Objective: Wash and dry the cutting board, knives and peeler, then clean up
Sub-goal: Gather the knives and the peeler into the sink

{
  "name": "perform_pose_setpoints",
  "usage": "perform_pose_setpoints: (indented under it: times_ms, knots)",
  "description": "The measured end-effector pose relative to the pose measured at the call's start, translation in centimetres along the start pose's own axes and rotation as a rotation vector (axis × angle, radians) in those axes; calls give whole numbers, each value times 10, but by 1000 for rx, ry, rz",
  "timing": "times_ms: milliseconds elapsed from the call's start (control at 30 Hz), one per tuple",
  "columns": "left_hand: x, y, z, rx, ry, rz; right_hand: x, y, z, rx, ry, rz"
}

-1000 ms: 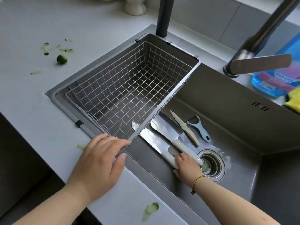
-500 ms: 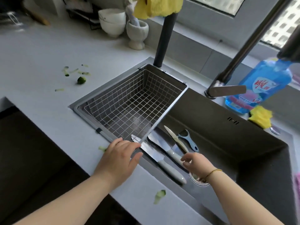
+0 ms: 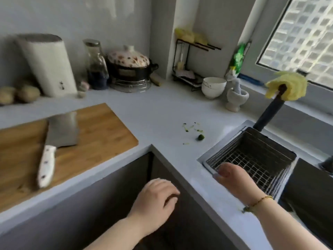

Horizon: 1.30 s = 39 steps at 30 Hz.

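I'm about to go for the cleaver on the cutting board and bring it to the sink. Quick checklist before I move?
1. Left hand free: ok, open and holding nothing.
2. Right hand free: ok, nothing in it, over the near edge of the wire basket.
3. Cleaver reachable: ok, lying flat on the cutting board, white handle toward you.
4. Path along the counter clear: ok, only small green scraps by the sink.
5. Room in the basket: ok, it looks empty.
6. Sink floor clear for the cleaver: cannot tell, out of view.
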State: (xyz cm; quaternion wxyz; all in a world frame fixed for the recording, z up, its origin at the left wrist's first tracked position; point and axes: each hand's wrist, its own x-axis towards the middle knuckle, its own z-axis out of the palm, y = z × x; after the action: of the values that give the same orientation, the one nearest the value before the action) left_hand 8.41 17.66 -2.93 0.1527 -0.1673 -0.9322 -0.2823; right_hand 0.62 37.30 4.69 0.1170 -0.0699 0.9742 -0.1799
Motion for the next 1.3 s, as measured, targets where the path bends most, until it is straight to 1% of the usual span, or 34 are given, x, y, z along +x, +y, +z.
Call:
perform_pose_setpoints:
  times_ms: [133, 267, 333, 433, 467, 533, 633, 733, 867, 1000, 1167, 1300]
  knots:
    - [-49, -98, -67, 134, 275, -194, 35, -116, 41, -3, -42, -132]
    - [-91, -167, -117, 207, 514, -372, 55, -218, 86, 93, -120, -265]
    - [-110, -188, -133, 267, 570, -456, 61, -256, 108, 85, -168, -316]
    - [-134, -216, -143, 386, 604, -577, 65, -307, 140, 73, -236, -348]
    - [-137, -221, -144, 404, 624, -607, 66, -321, 150, 67, -243, -353]
    - [-135, -223, -142, 435, 627, -612, 65, -342, 164, 68, -239, -353]
    - [-132, -220, -139, 434, 542, -632, 63, -362, 182, -12, -259, -357]
    - [-133, -225, -140, 387, 544, -669, 66, -371, 189, -97, -258, -343]
    - [-131, -223, -141, 445, 528, -644, 73, -375, 188, -120, -269, -276]
    - [-131, -221, -142, 454, 509, -642, 75, -370, 182, -146, -238, -254]
    - [-128, -216, -146, 487, 466, -651, 73, -356, 177, -105, -173, -211]
    - [-128, -214, -147, 485, 450, -655, 76, -343, 167, -37, -170, -190]
